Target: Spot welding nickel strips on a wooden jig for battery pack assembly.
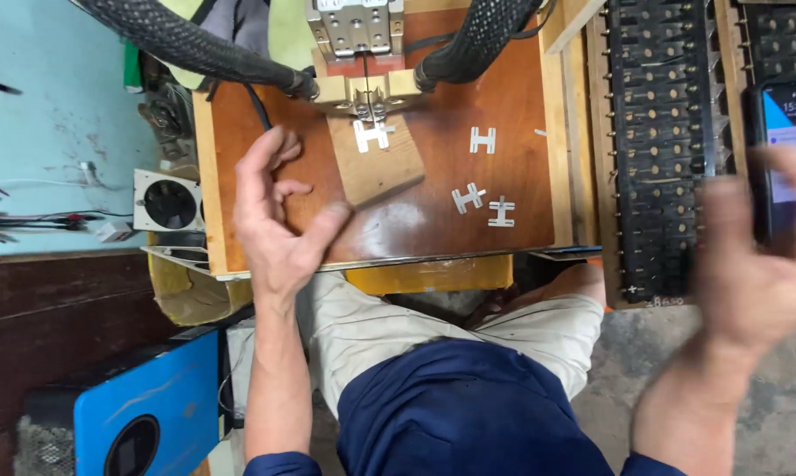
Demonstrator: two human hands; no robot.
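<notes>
Nearest the camera, the person's dark blue shirt (pixel 468 414) and light trousers (pixel 389 322) are filling the lower middle of the view, with a blue box with a round opening (pixel 142 423) standing low at the left. The left hand (pixel 279 216) is hovering over the near left part of the brown wooden surface (pixel 521 176), fingers spread and loosely curled, grasping nothing, with the thumb tip reaching toward the near corner of a small wooden block (pixel 376 163). The right hand (pixel 755 256) is lifting off to the right, away from the surface, badly blurred, fingers looking spread and released, nothing visible in it; it is lying in front of a black phone with a lit screen (pixel 790 141), and whether it is touching the phone cannot be told. On the surface, two flat H-shaped metal pieces (pixel 486 205) are lying close together right of the block, a third one (pixel 482 139) lying farther back. Another H-shaped piece (pixel 373 135) is resting on the far end of the block, just under the metal head of the machine (pixel 365 88). Two thick black braided cables (pixel 177 40) are running to that head from either side. To the right, a long black rack of cells with small round terminals (pixel 658 132) is lying alongside. At the left a small square fan (pixel 167 203) is sitting beside the surface.
</notes>
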